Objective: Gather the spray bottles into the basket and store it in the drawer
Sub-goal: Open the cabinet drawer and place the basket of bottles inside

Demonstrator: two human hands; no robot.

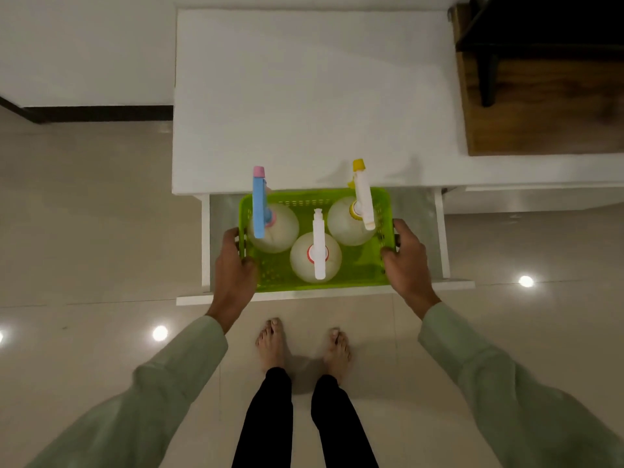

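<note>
Three spray bottles stand upright in a green basket [354, 275] held over the open drawer [439, 238] of a white cabinet [304, 96]. Each trigger head runs along the 12-to-6 line, nozzle toward 12: the blue-headed bottle [259, 211] sits at 9 o'clock in the basket, the yellow-capped bottle [363, 201] at 2, the white-headed bottle [319, 251] at 6. Bottle bodies are round, pale and translucent; the basket is perforated plastic, its long axis 9 to 3. The left hand [234, 265] and right hand [407, 265] clamp its short ends, fingers curled over the rims. Glossy beige floor tiles [84, 231] reflect ceiling lights.
</note>
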